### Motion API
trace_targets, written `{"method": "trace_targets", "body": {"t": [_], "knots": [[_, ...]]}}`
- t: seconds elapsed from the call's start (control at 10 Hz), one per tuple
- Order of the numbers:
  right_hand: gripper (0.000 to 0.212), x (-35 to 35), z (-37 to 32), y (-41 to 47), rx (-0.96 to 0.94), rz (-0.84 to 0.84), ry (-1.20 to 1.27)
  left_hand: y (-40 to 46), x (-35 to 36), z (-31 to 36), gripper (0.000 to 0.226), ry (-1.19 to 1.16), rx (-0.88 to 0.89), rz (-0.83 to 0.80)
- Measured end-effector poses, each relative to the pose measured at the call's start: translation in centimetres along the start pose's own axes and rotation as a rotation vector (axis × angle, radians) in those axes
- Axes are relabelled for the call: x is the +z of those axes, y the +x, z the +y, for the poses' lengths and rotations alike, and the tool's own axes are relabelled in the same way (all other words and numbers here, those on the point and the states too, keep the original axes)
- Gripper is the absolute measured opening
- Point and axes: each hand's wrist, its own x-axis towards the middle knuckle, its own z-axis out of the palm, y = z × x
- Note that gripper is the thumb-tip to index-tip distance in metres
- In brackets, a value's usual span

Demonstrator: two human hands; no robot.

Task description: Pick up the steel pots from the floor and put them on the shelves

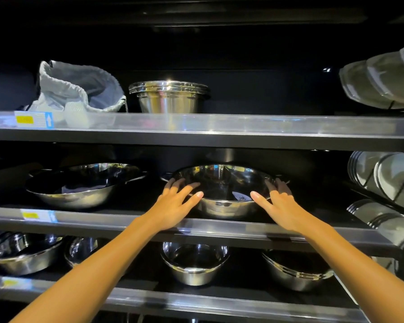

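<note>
There is only one view, from the person's head. It faces straight into the middle shelf (196,223) from close range; one shelf above and one shelf below it also fit in the wide frame.

Top shelf (196,123): cloth bag (79,87) at left, stacked steel pots (169,96) just right of it. Middle shelf (131,223): two-handled pan (79,183) at left; wide steel pot (222,190) at centre, left hand (175,203) and right hand (280,201) on its opposite rims. Bottom shelf (173,301): bowl (194,262) below the wide steel pot, nested bowls (294,270) to its right, two more bowls (26,252) at left. Racked plates (383,173) at far right.
</note>
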Motion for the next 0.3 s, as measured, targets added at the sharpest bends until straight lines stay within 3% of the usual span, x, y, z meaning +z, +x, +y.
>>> {"method": "trace_targets", "body": {"t": [0.1,0.2,0.3], "knots": [[0.138,-0.4,-0.4,-0.1,-0.024,-0.069,-0.070,-0.4,-0.2,-0.3,0.062,0.048,0.039,-0.034],[0.127,-0.7,-1.7,-0.8,-0.093,0.148,-0.092,-2.0,-2.4,-1.9,0.060,0.124,0.046,-0.011],[0.096,-0.6,-3.5,-0.8,-0.264,0.344,-0.070,-4.1,-4.8,-2.1,0.061,0.179,0.014,0.049]]}}
